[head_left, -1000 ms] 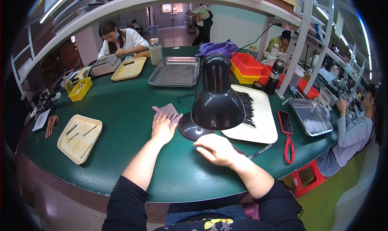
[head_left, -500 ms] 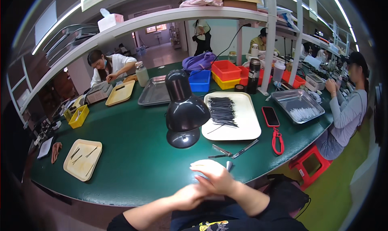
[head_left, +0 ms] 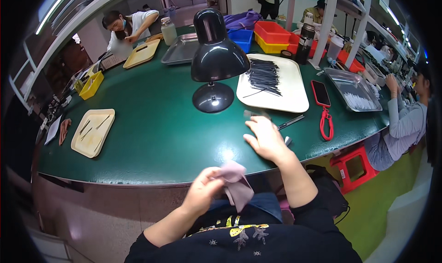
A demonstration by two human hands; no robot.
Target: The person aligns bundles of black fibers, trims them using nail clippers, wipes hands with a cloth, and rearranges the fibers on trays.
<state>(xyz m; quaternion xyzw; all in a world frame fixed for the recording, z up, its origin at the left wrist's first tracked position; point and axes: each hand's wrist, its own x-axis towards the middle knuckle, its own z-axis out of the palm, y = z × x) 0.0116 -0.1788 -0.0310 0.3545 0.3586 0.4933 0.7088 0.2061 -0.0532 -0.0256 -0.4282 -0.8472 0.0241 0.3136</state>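
Left hand [head_left: 202, 191] is raised in front of the torso, short of the table edge, fingers closed on a pink cloth [head_left: 235, 182] that hangs folded to its right. Right hand [head_left: 266, 138] lies palm down on the green table [head_left: 156, 134], fingers spread and flat, holding nothing that can be made out. A small metal piece [head_left: 287, 140] shows just beside its right edge; whether it touches the hand cannot be told.

Just beyond the right hand's fingertips, to their right, lies a slim dark tool [head_left: 291, 121], apart from the hand. Farther right of that hand are a red phone [head_left: 320, 93] and a red looped cord [head_left: 326, 125] trailing from it toward the table edge.

Ahead of the right hand stands a black desk lamp [head_left: 213, 60], its round base near and left of the fingertips. To the right of the lamp, beyond the hand, a cream tray [head_left: 287, 95] carries a bundle of thin black strands [head_left: 264, 74].

Well to the left of the left hand, a second cream tray [head_left: 78, 143] holds a few thin tools. Far beyond both hands are a metal tray [head_left: 177, 53], blue and red bins [head_left: 271, 32], and a seated person [head_left: 126, 28]. Far right, another person [head_left: 405, 120] sits beside a metal tray of white pieces [head_left: 357, 97].
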